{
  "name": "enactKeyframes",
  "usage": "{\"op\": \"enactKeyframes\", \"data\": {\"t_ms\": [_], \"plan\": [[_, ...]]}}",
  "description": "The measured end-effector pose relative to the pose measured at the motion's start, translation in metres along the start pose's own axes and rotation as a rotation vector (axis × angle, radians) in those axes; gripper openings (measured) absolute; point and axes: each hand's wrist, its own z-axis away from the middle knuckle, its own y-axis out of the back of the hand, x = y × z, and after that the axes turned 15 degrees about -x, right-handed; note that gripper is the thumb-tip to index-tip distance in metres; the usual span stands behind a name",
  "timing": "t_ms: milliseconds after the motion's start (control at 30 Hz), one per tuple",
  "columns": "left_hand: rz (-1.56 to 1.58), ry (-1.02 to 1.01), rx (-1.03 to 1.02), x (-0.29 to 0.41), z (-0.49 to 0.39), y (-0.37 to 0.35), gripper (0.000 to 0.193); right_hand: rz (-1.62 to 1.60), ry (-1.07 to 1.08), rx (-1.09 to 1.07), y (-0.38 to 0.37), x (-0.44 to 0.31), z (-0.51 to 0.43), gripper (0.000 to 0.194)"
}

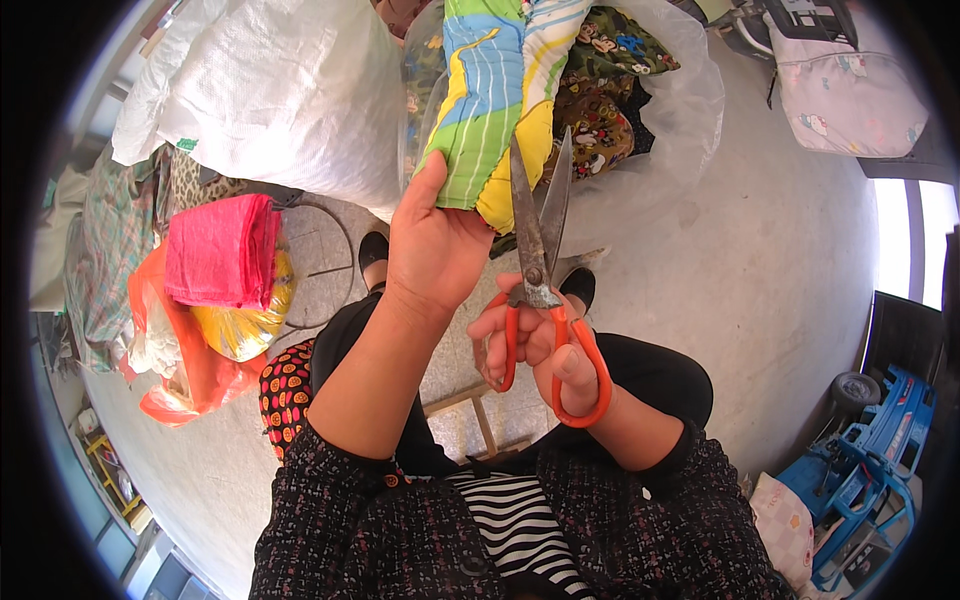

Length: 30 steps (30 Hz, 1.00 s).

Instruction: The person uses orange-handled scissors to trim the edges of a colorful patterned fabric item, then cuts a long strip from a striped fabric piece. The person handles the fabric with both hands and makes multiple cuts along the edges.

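Note:
My left hand [442,255] holds the lower end of a quilted fabric piece [480,112] patterned in blue, green, yellow and white, with the thumb on top and the fingers beneath. Scissors with orange handles [536,277] are in my right hand [551,352], their worn metal blades parted and pointing away from me. The blades lie just right of the fabric's lower end; whether they touch it I cannot tell. Behind the fabric, a clear plastic bag [682,112] holds printed cloth pieces [592,127], some with cartoon figures.
A large white woven sack [285,97] stands at the upper left. Below it, folded pink cloth [217,251] rests on a yellow plastic-wrapped bundle [251,322] beside an orange plastic bag [187,375]. A blue wheeled vehicle [862,465] is at the lower right, a pale printed cover [840,97] at the upper right.

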Motion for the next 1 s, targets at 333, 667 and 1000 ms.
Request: {"op": "enactKeyframes", "data": {"t_ms": [333, 667, 1000], "plan": [[-0.001, 0.004, 0.011, 0.000, 0.001, 0.003, 0.044, -0.177, 0.022, -0.079, -0.001, -0.005, 0.002, 0.095], [-0.022, 0.004, 0.023, 0.000, 0.001, 0.003, 0.044, -0.276, -0.012, -0.112, -0.001, -0.014, 0.005, 0.097], [-0.018, 0.004, 0.017, -0.001, 0.000, 0.003, 0.045, -0.230, 0.017, -0.079, 0.002, -0.014, 0.004, 0.095]]}}
